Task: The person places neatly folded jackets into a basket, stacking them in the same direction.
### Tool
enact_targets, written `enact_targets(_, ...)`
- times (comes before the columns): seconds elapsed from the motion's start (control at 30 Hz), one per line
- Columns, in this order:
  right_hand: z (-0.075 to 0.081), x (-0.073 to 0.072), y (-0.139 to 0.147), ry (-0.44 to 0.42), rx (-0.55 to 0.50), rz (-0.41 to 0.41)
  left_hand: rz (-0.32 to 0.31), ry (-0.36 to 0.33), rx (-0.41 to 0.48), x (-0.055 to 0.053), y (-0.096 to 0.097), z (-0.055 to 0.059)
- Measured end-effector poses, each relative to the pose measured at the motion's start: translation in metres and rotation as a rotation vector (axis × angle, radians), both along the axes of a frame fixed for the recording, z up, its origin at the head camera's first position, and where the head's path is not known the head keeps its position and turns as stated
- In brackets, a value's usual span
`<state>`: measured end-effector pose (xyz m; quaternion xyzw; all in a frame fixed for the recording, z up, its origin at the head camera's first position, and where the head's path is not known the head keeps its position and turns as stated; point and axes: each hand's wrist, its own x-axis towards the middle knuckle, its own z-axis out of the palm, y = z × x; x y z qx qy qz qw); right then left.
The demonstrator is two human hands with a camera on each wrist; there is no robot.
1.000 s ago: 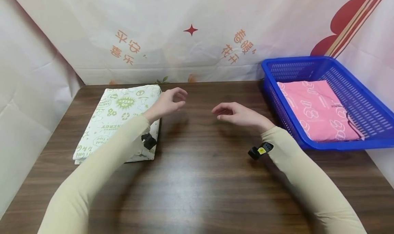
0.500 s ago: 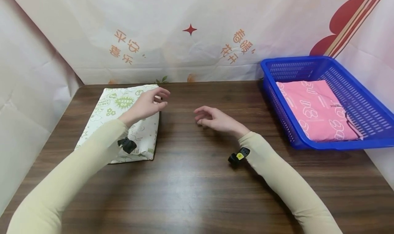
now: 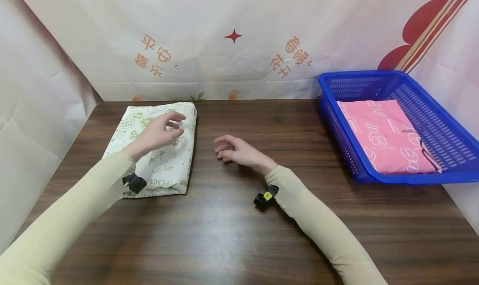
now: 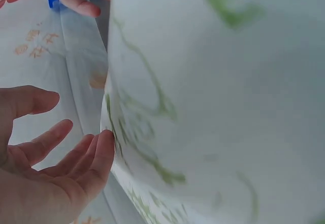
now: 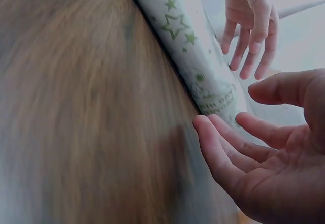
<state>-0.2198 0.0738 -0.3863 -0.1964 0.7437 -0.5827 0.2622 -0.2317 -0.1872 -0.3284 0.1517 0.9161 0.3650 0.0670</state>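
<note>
The white bundle, printed in green, lies flat on the left part of the table, near the back. Lettering reading "PEACE" is legible along its front side in the head view; green stars show on its edge in the right wrist view.

The left hand is over the bundle, fingers loosely bent and parted from the thumb, with nothing grasped. Whether its fingertips touch the bundle cannot be determined: in the left wrist view they overlap the bundle's edge.

The right hand is above the table, just beside the bundle's right side and apart from it. It is likewise released, fingers slightly bent and directed toward the bundle, thumb separate.

Each arm is in a pale yellow sleeve. A black device is worn at the left wrist; a second black device, carrying a yellow mark, is at the right wrist.

The blue basket, with slotted walls, stands at the table's right side, well apart from both hands. Inside it lies a pink bundle with white print and a dark line near its front right corner. Behind the table hangs a pale backdrop bearing orange characters and a red star.
</note>
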Motion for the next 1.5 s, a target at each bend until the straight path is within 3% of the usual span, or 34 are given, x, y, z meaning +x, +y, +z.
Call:
enact_targets(0.2,-0.003,0.0,-0.018,-0.052,-0.048,-0.018,0.043,-0.009,0.006,0.005,-0.022,0.003)
enact_targets(0.47,-0.005,-0.002,-0.034,-0.033,-0.04,-0.034,0.104,-0.044,0.013,0.012,-0.051,0.004)
enact_targets(0.67,-0.006,-0.004,-0.048,-0.01,-0.036,-0.029,0.112,-0.06,-0.003,0.02,-0.073,-0.001)
enact_targets(0.93,-0.006,-0.007,-0.063,-0.001,-0.007,-0.033,0.176,-0.11,-0.053,0.026,-0.106,-0.008)
enact_targets(1.1,-0.008,-0.01,-0.07,-0.008,-0.005,-0.048,0.202,-0.148,-0.027,0.03,-0.13,-0.012)
enact_targets(1.2,-0.008,-0.012,-0.073,0.0,-0.002,-0.05,0.199,-0.187,-0.032,0.03,-0.142,-0.016)
enact_targets(1.37,-0.007,-0.014,-0.079,0.043,0.014,-0.039,0.172,-0.251,-0.12,0.031,-0.16,-0.028)
enact_targets(1.5,-0.006,-0.017,-0.082,0.063,0.038,-0.033,0.12,-0.258,-0.164,0.033,-0.168,-0.035)
